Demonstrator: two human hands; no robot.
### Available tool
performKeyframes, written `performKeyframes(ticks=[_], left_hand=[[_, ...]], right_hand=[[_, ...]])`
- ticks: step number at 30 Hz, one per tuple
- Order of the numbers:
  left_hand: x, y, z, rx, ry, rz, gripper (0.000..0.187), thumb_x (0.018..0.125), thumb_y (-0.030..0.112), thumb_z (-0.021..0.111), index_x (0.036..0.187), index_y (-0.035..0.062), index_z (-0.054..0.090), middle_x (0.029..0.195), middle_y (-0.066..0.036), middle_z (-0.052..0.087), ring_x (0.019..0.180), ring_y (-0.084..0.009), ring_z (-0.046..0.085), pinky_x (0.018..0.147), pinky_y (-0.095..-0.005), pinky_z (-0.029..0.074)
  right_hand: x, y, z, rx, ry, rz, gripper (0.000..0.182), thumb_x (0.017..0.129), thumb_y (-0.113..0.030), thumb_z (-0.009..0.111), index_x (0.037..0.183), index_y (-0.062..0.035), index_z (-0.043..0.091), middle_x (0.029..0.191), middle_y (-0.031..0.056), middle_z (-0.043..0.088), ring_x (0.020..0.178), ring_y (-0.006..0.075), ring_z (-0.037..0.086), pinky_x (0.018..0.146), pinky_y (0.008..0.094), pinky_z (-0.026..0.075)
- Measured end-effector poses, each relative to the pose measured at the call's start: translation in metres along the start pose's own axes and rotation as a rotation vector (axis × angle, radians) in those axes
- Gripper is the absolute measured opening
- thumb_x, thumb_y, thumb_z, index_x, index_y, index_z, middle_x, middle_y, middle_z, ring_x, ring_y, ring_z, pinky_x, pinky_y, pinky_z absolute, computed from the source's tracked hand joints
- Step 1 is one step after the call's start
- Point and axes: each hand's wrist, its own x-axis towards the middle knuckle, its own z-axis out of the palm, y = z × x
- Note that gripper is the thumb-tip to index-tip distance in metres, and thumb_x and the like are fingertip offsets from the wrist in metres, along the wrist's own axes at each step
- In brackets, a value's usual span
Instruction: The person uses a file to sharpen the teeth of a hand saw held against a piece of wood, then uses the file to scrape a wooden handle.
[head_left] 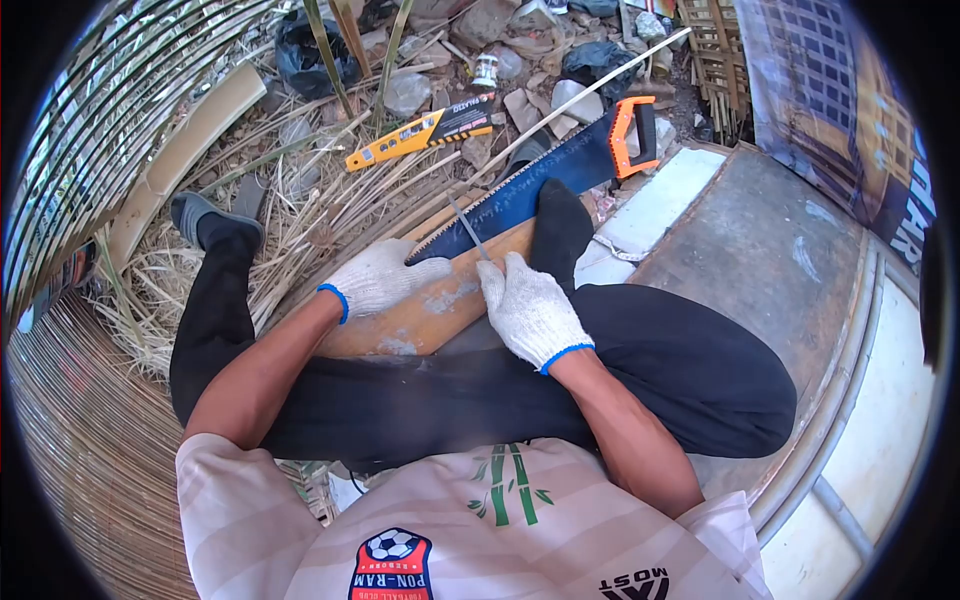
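My left hand (385, 280), in a white knit glove with a blue cuff, rests on the wooden board (430, 315), its fingers at the tip end of the saw blade. A hand saw (530, 195) with a dark blue blade and an orange and black handle lies slantwise, toothed edge facing away from me. My right hand (530, 310), gloved the same way, is closed on a thin metal file (468, 226), which crosses the blade near its teeth. My foot in a black sock (562, 225) presses against the blade nearer the handle.
A yellow and black saw sleeve (422, 136) lies on the ground beyond the blade, among bamboo strips, stones and black plastic bags (310, 58). Bundled bamboo strips curve along the left. A grey panel (755, 290) and a printed banner (850, 110) are on the right.
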Motion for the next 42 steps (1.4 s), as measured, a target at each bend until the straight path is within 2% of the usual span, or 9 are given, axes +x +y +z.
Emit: performKeyframes(ticks=[7, 12, 14, 20, 22, 24, 30, 37, 42], left_hand=[[-0.002, -0.003, 0.010, 0.069, 0.093, -0.002, 0.082, 0.095, 0.068, 0.064, 0.121, -0.0091, 0.073, 0.108, -0.031, 0.076, 0.102, -0.0386, 0.074, 0.093, -0.0447, 0.054], [-0.005, -0.004, 0.014, 0.111, 0.124, 0.040, 0.085, 0.096, 0.069, 0.062, 0.122, -0.0108, 0.072, 0.110, -0.029, 0.076, 0.101, -0.0378, 0.073, 0.095, -0.0440, 0.053], [-0.001, -0.010, 0.015, 0.126, 0.118, 0.032, 0.078, 0.098, 0.067, 0.062, 0.127, -0.0053, 0.072, 0.113, -0.025, 0.076, 0.104, -0.0338, 0.072, 0.097, -0.0430, 0.051], [0.005, -0.019, 0.020, 0.096, 0.155, 0.113, 0.085, 0.097, 0.072, 0.058, 0.125, -0.0070, 0.073, 0.117, -0.030, 0.075, 0.106, -0.0401, 0.072, 0.098, -0.0455, 0.051], [0.003, -0.017, 0.019, 0.106, 0.149, 0.099, 0.082, 0.097, 0.071, 0.058, 0.125, -0.0050, 0.074, 0.119, -0.030, 0.075, 0.108, -0.0429, 0.072, 0.098, -0.0464, 0.051], [-0.003, -0.011, 0.017, 0.111, 0.132, 0.091, 0.079, 0.100, 0.068, 0.058, 0.125, -0.0049, 0.073, 0.117, -0.028, 0.075, 0.107, -0.0364, 0.072, 0.098, -0.0446, 0.051], [-0.004, -0.005, 0.011, 0.048, 0.082, 0.014, 0.070, 0.099, 0.063, 0.062, 0.121, -0.0016, 0.076, 0.110, -0.026, 0.077, 0.101, -0.0388, 0.075, 0.094, -0.0438, 0.054], [-0.004, -0.005, 0.008, 0.095, 0.095, 0.063, 0.080, 0.098, 0.070, 0.058, 0.125, -0.0034, 0.074, 0.120, -0.031, 0.074, 0.112, -0.0430, 0.072, 0.098, -0.0477, 0.052], [0.002, -0.012, 0.012, 0.104, 0.080, 0.028, 0.089, 0.096, 0.074, 0.057, 0.126, -0.0083, 0.072, 0.123, -0.034, 0.072, 0.116, -0.0448, 0.071, 0.100, -0.0483, 0.052]], right_hand=[[0.001, 0.007, 0.003, -0.003, 0.020, -0.065, 0.050, 0.111, -0.044, 0.047, 0.112, 0.0036, 0.063, 0.096, 0.0378, 0.071, 0.097, 0.0554, 0.070, 0.090, 0.0613, 0.055], [0.003, 0.005, 0.002, -0.032, -0.036, -0.022, 0.060, 0.112, -0.046, 0.038, 0.124, 0.0062, 0.065, 0.115, 0.0385, 0.069, 0.115, 0.0540, 0.066, 0.103, 0.0582, 0.051], [-0.001, -0.001, -0.003, -0.052, -0.036, -0.028, 0.062, 0.112, -0.046, 0.038, 0.125, 0.0072, 0.066, 0.119, 0.0382, 0.069, 0.117, 0.0535, 0.065, 0.105, 0.0575, 0.050], [0.001, -0.003, -0.012, -0.126, -0.074, -0.057, 0.061, 0.112, -0.044, 0.038, 0.125, 0.0080, 0.067, 0.123, 0.0370, 0.068, 0.118, 0.0532, 0.065, 0.105, 0.0563, 0.051], [0.008, 0.016, 0.005, -0.205, 0.003, -0.210, 0.058, 0.112, -0.042, 0.039, 0.126, 0.0078, 0.065, 0.118, 0.0370, 0.069, 0.113, 0.0539, 0.066, 0.101, 0.0585, 0.052], [-0.001, 0.014, 0.011, -0.212, 0.058, -0.252, 0.056, 0.112, -0.042, 0.040, 0.125, 0.0078, 0.063, 0.113, 0.0367, 0.070, 0.109, 0.0543, 0.067, 0.097, 0.0600, 0.053], [0.004, 0.012, 0.019, -0.060, 0.077, -0.054, 0.052, 0.111, -0.044, 0.045, 0.109, 0.0035, 0.064, 0.102, 0.0372, 0.071, 0.101, 0.0563, 0.068, 0.092, 0.0620, 0.053], [-0.006, 0.002, -0.003, 0.075, -0.016, 0.002, 0.054, 0.111, -0.049, 0.044, 0.113, 0.0023, 0.061, 0.110, 0.0396, 0.069, 0.101, 0.0567, 0.068, 0.091, 0.0614, 0.053], [-0.026, -0.012, -0.047, 0.517, -0.275, 0.212, 0.051, 0.110, -0.034, 0.050, 0.147, 0.0021, 0.046, 0.116, 0.0327, 0.071, 0.108, 0.0563, 0.068, 0.095, 0.0559, 0.054]])
